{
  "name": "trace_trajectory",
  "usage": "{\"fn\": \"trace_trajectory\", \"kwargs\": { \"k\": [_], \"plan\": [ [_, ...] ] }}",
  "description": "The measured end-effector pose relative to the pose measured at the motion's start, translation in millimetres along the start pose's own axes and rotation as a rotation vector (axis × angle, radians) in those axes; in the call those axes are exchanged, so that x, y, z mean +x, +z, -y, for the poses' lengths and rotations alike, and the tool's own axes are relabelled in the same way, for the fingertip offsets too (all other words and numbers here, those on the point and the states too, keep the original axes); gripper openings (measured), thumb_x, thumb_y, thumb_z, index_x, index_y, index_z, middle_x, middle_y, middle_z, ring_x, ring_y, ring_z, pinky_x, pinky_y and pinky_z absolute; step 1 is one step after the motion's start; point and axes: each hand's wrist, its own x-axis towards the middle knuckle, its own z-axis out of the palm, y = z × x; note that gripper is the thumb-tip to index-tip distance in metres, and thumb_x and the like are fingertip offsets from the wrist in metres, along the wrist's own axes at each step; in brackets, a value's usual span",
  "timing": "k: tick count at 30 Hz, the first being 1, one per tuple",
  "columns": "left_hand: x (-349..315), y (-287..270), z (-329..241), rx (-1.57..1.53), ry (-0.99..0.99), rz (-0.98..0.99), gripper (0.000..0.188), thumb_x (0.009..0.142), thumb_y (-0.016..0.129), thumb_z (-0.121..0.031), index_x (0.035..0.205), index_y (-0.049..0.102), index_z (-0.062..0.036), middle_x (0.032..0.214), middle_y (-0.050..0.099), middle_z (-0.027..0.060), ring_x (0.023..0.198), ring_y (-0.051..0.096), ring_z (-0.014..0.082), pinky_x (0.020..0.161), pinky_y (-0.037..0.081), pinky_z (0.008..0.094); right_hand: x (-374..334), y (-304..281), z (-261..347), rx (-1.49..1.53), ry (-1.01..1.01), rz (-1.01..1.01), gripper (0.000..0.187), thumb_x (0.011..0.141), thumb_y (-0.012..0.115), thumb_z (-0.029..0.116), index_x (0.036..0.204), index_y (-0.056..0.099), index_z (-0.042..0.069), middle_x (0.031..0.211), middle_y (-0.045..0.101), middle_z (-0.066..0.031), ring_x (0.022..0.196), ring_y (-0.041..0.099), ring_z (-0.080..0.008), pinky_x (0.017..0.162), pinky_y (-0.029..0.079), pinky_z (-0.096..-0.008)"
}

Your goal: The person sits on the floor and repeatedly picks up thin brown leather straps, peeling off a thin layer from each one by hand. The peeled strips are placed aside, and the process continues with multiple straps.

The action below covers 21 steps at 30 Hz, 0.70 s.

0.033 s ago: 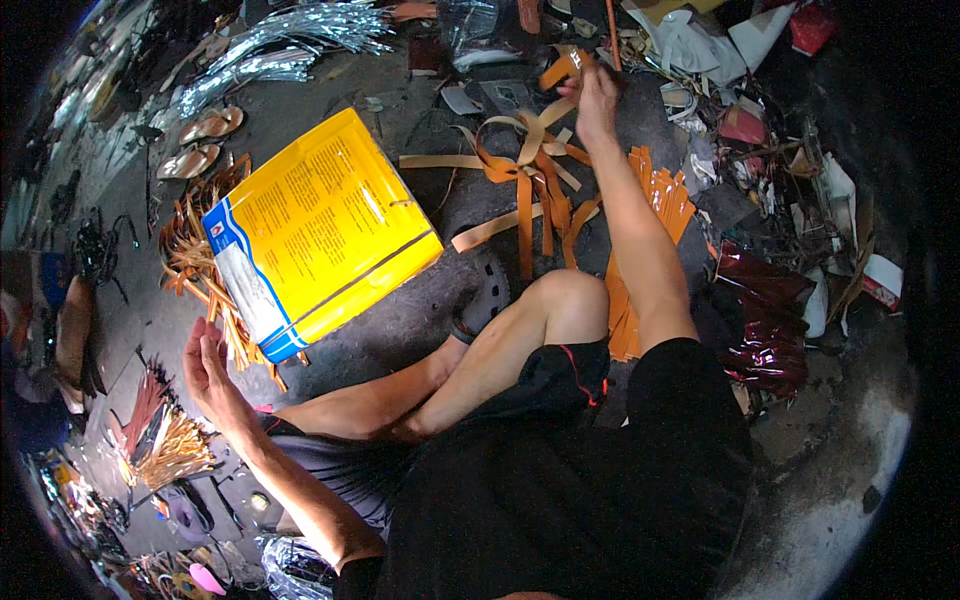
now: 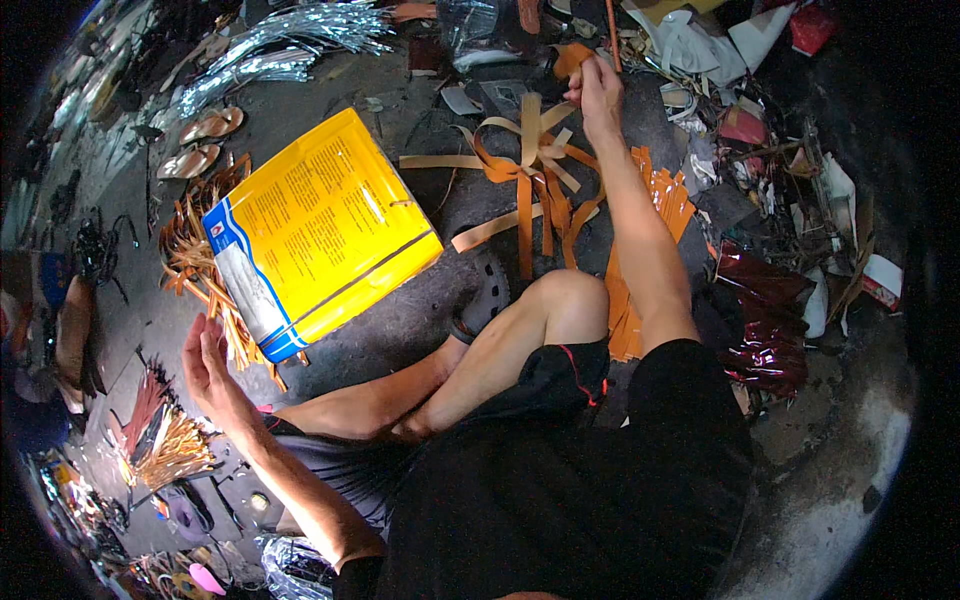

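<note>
My right hand [image 2: 600,98] is reached out to the far side with its fingers closed on an orange-brown strip [image 2: 572,60], partly hidden by the hand and blurred. Just below it, several tan and orange strips [image 2: 535,165] lie loosely crossed on the dark floor. My left hand [image 2: 212,370] holds nothing, its fingers stretched out beside the lower left corner of a yellow square tin [image 2: 320,225] with a blue and white edge. Flat orange strips [image 2: 625,310] lie under my right forearm, next to my bent knee.
Thin orange-brown strips [image 2: 195,245] are heaped left of the tin, near a pair of sandals [image 2: 200,140]. Shiny silver strips [image 2: 290,40] lie at the far left. Mixed scraps fill the right side, with a dark red glossy sheet [image 2: 765,320] among them.
My right hand has shifted slightly right and down, and the orange-brown strip has turned with it. A tan strip now shows upright at the far end of the loose pile. My left hand has barely moved.
</note>
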Motion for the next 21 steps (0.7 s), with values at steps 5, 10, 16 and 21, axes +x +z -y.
{"fn": "trace_trajectory", "kwargs": {
  "k": [5, 10, 16, 21],
  "plan": [
    [-31, 96, -60, 0.039, 0.221, 0.346, 0.06, 0.082, 0.073, -0.019, 0.135, 0.05, -0.0017, 0.131, 0.056, 0.0136, 0.122, 0.052, 0.0236, 0.105, 0.039, 0.0385, -77, 60, 122, -0.528, -0.143, 0.925, 0.031, 0.095, 0.058, 0.031, 0.095, 0.07, 0.003, 0.069, 0.063, -0.0035, 0.058, 0.058, -0.0107, 0.053, 0.047, -0.0283],
    [-33, 140, -87, 0.487, 0.417, 0.69, 0.021, 0.09, 0.063, -0.014, 0.105, 0.062, 0.0007, 0.097, 0.066, 0.0212, 0.089, 0.065, 0.0389, 0.076, 0.05, 0.0416, -137, 105, 179, -0.37, -0.243, 1.378, 0.029, 0.091, 0.065, 0.029, 0.09, 0.069, 0.001, 0.066, 0.066, -0.0054, 0.055, 0.06, -0.0113, 0.05, 0.045, -0.0286],
    [5, 50, -63, 0.229, -0.147, 0.838, 0.021, 0.098, 0.057, -0.019, 0.101, 0.062, 0.0007, 0.08, 0.06, -0.0005, 0.076, 0.055, 0.0094, 0.069, 0.044, 0.0243, -113, 97, 150, -0.385, -0.084, 1.622, 0.026, 0.091, 0.067, 0.027, 0.088, 0.065, 0.001, 0.065, 0.064, -0.0022, 0.056, 0.055, -0.0059, 0.05, 0.041, -0.0245],
    [27, 10, -52, 0.087, -0.305, 0.755, 0.017, 0.097, 0.059, -0.019, 0.097, 0.063, -0.002, 0.084, 0.066, 0.0018, 0.075, 0.06, 0.0085, 0.068, 0.047, 0.0238, -107, 89, 139, -0.373, 0.161, 1.508, 0.026, 0.089, 0.069, 0.026, 0.091, 0.066, 0.001, 0.072, 0.065, -0.0009, 0.063, 0.058, -0.0073, 0.055, 0.044, -0.0245]
  ]
}}
